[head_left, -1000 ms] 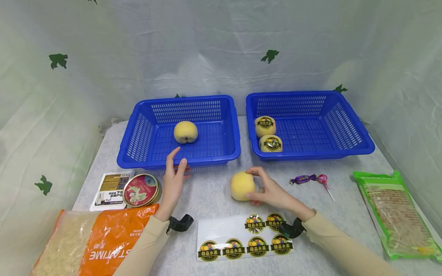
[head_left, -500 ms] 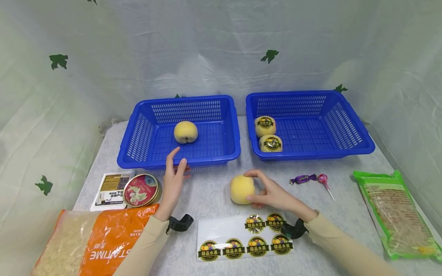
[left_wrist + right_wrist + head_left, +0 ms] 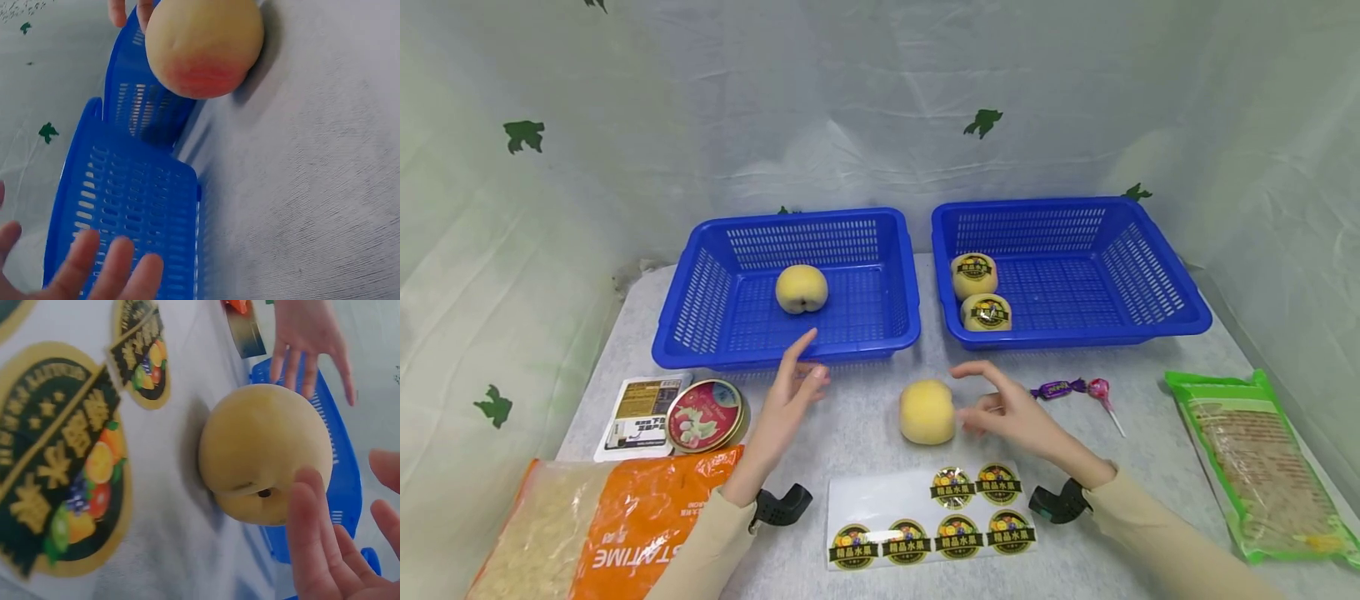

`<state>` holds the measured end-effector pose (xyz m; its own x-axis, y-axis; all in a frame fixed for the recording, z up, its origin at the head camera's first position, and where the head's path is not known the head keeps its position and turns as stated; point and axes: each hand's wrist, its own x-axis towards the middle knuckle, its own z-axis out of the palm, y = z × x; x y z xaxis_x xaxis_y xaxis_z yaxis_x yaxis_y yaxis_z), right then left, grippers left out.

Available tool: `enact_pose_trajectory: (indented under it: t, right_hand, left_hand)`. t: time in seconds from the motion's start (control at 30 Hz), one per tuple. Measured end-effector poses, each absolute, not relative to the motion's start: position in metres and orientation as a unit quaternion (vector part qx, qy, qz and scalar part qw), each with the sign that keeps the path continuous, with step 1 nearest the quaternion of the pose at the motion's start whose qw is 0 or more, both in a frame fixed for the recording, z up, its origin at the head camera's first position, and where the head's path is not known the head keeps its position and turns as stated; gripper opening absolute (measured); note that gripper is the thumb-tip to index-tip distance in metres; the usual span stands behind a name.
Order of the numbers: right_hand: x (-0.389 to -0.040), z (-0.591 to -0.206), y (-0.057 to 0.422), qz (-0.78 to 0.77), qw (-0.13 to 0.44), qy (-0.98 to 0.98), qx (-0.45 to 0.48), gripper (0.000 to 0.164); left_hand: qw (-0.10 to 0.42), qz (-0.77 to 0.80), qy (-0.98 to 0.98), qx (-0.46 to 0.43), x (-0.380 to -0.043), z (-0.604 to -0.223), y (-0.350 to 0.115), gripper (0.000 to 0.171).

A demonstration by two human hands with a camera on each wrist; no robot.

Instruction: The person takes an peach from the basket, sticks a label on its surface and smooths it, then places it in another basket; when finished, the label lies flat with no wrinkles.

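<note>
A yellow peach (image 3: 927,412) rests on the table between my hands. In the left wrist view the peach (image 3: 206,44) shows a red blush low on its side. My right hand (image 3: 1018,417) is just to its right, thumb and fingers spread and apart from the fruit in the head view. My left hand (image 3: 786,408) hovers in front of the left basket, holding nothing, its fingers loosely bent. Below the peach lies a white sheet (image 3: 880,500) with several round black-and-gold fruit stickers (image 3: 958,535).
One peach (image 3: 802,288) sits in the left blue basket (image 3: 857,343); two stickered peaches (image 3: 987,312) are in the right blue basket (image 3: 1075,336). At left are a round tin (image 3: 703,414), a flat pack (image 3: 640,412) and a pasta bag (image 3: 625,517). Candy (image 3: 1058,389), a lollipop (image 3: 1099,389) and a green-edged bag (image 3: 1262,467) lie right.
My right hand has let go of the peach and drawn slightly right. The peach stays on the table, slightly lower than a second ago. My left hand has moved a little right.
</note>
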<state>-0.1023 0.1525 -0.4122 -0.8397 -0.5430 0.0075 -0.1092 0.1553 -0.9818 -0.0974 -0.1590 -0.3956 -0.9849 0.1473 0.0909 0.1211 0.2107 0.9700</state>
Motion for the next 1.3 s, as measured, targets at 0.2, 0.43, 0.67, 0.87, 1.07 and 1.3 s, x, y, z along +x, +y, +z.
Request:
enact_pose_trajectory:
  t: [0.2, 0.43, 0.67, 0.87, 1.07, 1.3]
  right_hand:
    - [-0.093, -0.406, 0.154, -0.622, 0.136, 0.736, -0.228, 0.037]
    - [-0.080, -0.419, 0.159, -0.601, 0.127, 0.752, -0.238, 0.028]
    - [-0.066, -0.453, 0.161, -0.537, 0.153, 0.782, -0.276, 0.023]
    - [-0.058, -0.460, 0.159, -0.493, 0.175, 0.806, -0.277, 0.023]
    - [-0.055, -0.460, 0.155, -0.458, 0.151, 0.828, -0.286, 0.026]
    - [-0.052, -0.460, 0.151, -0.419, 0.136, 0.853, -0.280, 0.026]
  left_hand:
    - [0.030, 0.539, 0.808, 0.237, -0.082, -0.398, -0.150, 0.040]
    - [0.147, 0.411, 0.795, 0.422, -0.062, -0.415, -0.133, 0.025]
    - [0.216, 0.265, 0.814, 0.469, -0.040, -0.426, -0.114, 0.031]
    - [0.167, 0.180, 0.836, 0.490, -0.028, -0.433, -0.108, 0.038]
    - [0.102, 0.141, 0.845, 0.506, -0.024, -0.438, -0.105, 0.042]
    - [0.085, 0.129, 0.848, 0.507, -0.023, -0.442, -0.104, 0.043]
